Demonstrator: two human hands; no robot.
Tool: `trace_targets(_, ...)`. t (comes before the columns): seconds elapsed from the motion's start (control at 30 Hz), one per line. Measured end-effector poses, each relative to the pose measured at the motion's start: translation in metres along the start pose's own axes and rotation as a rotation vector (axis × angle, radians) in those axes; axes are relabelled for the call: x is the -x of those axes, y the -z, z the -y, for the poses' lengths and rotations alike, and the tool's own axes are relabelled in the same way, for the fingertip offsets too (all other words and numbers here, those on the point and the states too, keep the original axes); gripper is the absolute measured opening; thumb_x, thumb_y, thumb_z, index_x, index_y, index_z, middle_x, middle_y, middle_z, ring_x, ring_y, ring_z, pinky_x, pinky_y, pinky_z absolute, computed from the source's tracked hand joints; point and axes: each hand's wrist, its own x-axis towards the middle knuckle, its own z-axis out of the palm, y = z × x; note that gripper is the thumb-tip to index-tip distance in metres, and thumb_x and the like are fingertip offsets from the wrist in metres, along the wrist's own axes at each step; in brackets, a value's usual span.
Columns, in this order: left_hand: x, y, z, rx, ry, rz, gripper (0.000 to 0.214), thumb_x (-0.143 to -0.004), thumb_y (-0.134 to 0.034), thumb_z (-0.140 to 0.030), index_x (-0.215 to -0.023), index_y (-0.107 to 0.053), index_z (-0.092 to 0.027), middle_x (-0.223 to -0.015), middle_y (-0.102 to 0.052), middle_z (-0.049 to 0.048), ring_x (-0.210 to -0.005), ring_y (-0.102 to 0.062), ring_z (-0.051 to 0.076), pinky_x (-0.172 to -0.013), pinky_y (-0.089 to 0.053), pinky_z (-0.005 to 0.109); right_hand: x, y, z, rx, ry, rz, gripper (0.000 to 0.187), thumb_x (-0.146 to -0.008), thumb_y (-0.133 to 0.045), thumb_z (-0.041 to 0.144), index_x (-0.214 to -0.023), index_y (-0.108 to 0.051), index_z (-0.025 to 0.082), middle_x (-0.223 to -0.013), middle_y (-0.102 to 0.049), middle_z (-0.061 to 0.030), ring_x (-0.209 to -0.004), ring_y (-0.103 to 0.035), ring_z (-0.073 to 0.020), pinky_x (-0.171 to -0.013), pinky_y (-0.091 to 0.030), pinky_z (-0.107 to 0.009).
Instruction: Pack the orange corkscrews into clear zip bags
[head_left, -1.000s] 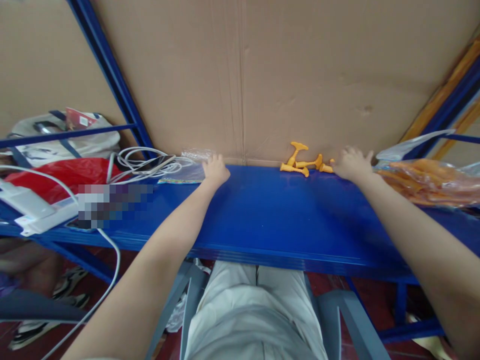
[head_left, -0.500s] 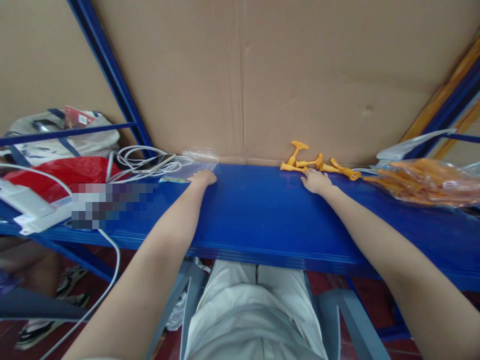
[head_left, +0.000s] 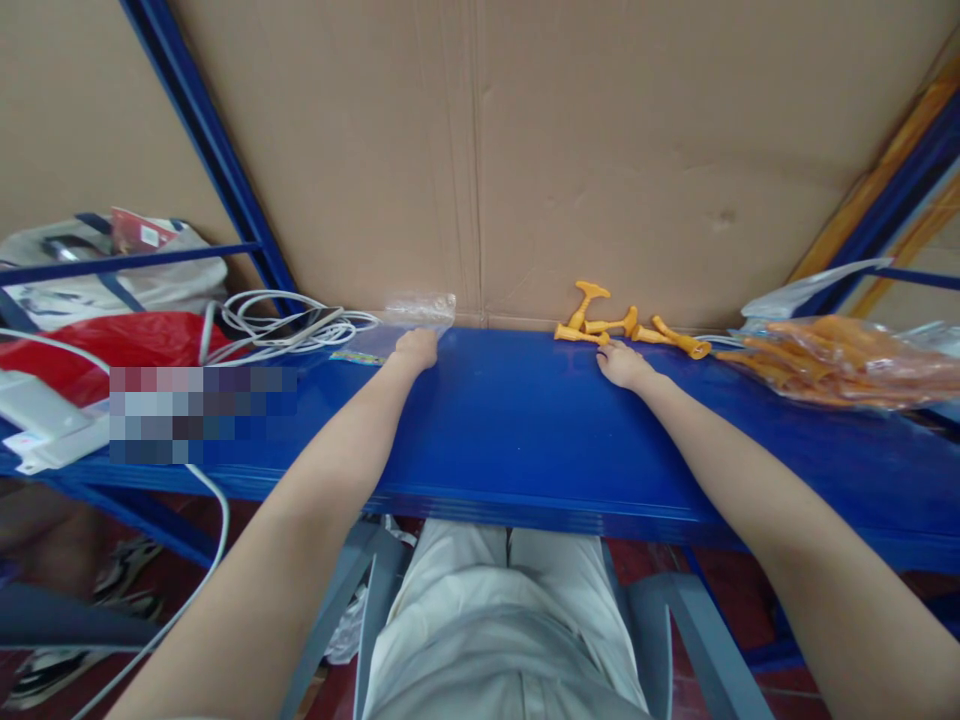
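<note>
My left hand (head_left: 417, 348) is closed on a clear plastic bag (head_left: 431, 308) that lies flat near the back of the blue table (head_left: 517, 430). A strip of coloured print shows at the bag's near left edge. Close to the cardboard wall, my right hand (head_left: 624, 365) rests on the table with its fingers partly spread. Its fingertips reach the end of a yellow T-shaped plastic piece (head_left: 576, 333). Several similar yellow pieces lie around it, one of them a T-handle (head_left: 591, 295) leaning upward and another a tube-like one (head_left: 686, 343) to the right.
At right lies a clear bag full of orange-yellow pieces (head_left: 832, 365). Coiled white cable (head_left: 300, 328), a red bag (head_left: 142, 340), a canvas bag (head_left: 161, 275) and a white power strip (head_left: 49, 425) are at left. Cardboard (head_left: 600, 150) closes off the back. Another person's legs show below left.
My left hand has gone from spread fingers to a closed grip, and the clear bag has shifted slightly right. My right hand stays beside the yellow pieces. The view has turned slightly.
</note>
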Motion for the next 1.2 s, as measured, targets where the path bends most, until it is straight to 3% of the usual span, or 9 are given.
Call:
trace_targets(0.07, 0.005, 0.007, -0.010, -0.125, 0.021, 0.124, 0.039, -0.079, -0.053, -0.013, -0.116, -0.067, -0.008, -0.118, -0.068, 0.0211, -0.114, -0.064, 0.031, -0.096, -0.050, 0.036, -0.001, 0.000, 0.000, -0.003, 0.001, 0.009, 0.051, -0.097, -0.025, 0.027, -0.138, -0.051, 0.010, -0.150, -0.041, -0.0188, -0.135, -0.044, -0.0322, -0.110, -0.036, -0.048)
trace_targets(0.13, 0.011, 0.016, -0.023, -0.178, -0.047, 0.215, 0.041, -0.080, -0.053, -0.013, -0.118, -0.066, -0.009, -0.123, -0.066, 0.0191, -0.117, -0.062, 0.029, -0.096, -0.049, 0.030, -0.002, -0.001, -0.001, -0.008, 0.009, 0.009, 0.052, -0.097, -0.026, 0.026, -0.138, -0.051, 0.008, -0.149, -0.041, -0.0201, -0.134, -0.045, -0.0332, -0.110, -0.036, -0.049)
trace_targets(0.23, 0.019, 0.027, -0.040, -0.184, -0.143, 0.255, 0.041, -0.079, -0.055, -0.011, -0.118, -0.067, -0.009, -0.123, -0.067, 0.0187, -0.116, -0.062, 0.028, -0.095, -0.049, 0.028, -0.004, -0.003, -0.003, -0.016, 0.019, -0.004, 0.052, -0.096, -0.027, 0.026, -0.137, -0.052, 0.007, -0.149, -0.041, -0.0211, -0.132, -0.046, -0.0344, -0.109, -0.037, -0.051)
trace_targets(0.47, 0.025, 0.026, -0.061, -0.043, -0.383, 0.180, 0.050, -0.070, -0.052, 0.000, -0.115, -0.068, -0.016, -0.117, -0.071, 0.0097, -0.109, -0.065, 0.023, -0.090, -0.050, 0.025, -0.005, -0.004, -0.004, -0.024, 0.030, -0.003, 0.052, -0.096, -0.027, 0.026, -0.136, -0.053, 0.007, -0.148, -0.042, -0.0217, -0.132, -0.046, -0.0350, -0.108, -0.037, -0.051)
trace_targets(0.7, 0.022, 0.016, -0.073, 0.296, -0.629, 0.098, 0.052, -0.068, -0.043, 0.008, -0.102, -0.073, -0.016, -0.104, -0.076, 0.0028, -0.097, -0.070, 0.012, -0.086, -0.051, 0.019, -0.006, -0.004, -0.005, -0.003, 0.031, -0.015, 0.049, -0.096, -0.028, 0.027, -0.134, -0.055, 0.010, -0.148, -0.043, -0.0201, -0.129, -0.049, -0.0349, -0.106, -0.040, -0.051)
trace_targets(0.87, 0.023, 0.017, -0.078, 0.292, -0.734, -0.016, 0.047, -0.067, -0.045, 0.007, -0.095, -0.075, -0.017, -0.096, -0.077, 0.0031, -0.092, -0.071, 0.015, -0.083, -0.054, 0.024, -0.003, -0.003, -0.004, 0.019, 0.021, -0.038, 0.048, -0.095, -0.030, 0.026, -0.130, -0.057, 0.009, -0.143, -0.048, -0.0214, -0.125, -0.053, -0.0370, -0.102, -0.042, -0.055)
trace_targets(1.0, 0.028, 0.020, -0.084, 0.257, -0.791, -0.108, 0.048, -0.067, -0.044, 0.007, -0.096, -0.075, -0.018, -0.099, -0.077, 0.0041, -0.097, -0.071, 0.017, -0.087, -0.053, 0.029, -0.001, -0.003, 0.000, -0.003, 0.085, -0.280, 0.051, -0.090, -0.037, 0.022, -0.135, -0.049, 0.001, -0.144, -0.046, -0.0266, -0.127, -0.050, -0.0387, -0.104, -0.040, -0.055)
trace_targets(1.1, 0.032, 0.020, -0.089, 0.261, -0.845, -0.172, 0.049, -0.068, -0.043, 0.006, -0.096, -0.075, -0.019, -0.099, -0.077, 0.0042, -0.096, -0.071, 0.018, -0.088, -0.054, 0.030, -0.002, -0.003, 0.005, -0.100, 0.269, -0.531, 0.053, -0.092, -0.034, 0.023, -0.142, -0.044, 0.007, -0.148, -0.043, -0.0223, -0.133, -0.045, -0.0357, -0.107, -0.036, -0.057)
trace_targets(1.2, 0.036, 0.019, -0.095, 0.301, -0.925, -0.191, 0.050, -0.068, -0.042, 0.007, -0.094, -0.075, -0.019, -0.097, -0.076, 0.0036, -0.095, -0.071, 0.016, -0.088, -0.053, 0.030, -0.005, -0.004, 0.014, -0.194, 0.428, -0.595, 0.048, -0.096, -0.030, 0.029, -0.136, -0.052, 0.015, -0.141, -0.054, -0.0159, -0.131, -0.048, -0.0306, -0.109, -0.034, -0.057)
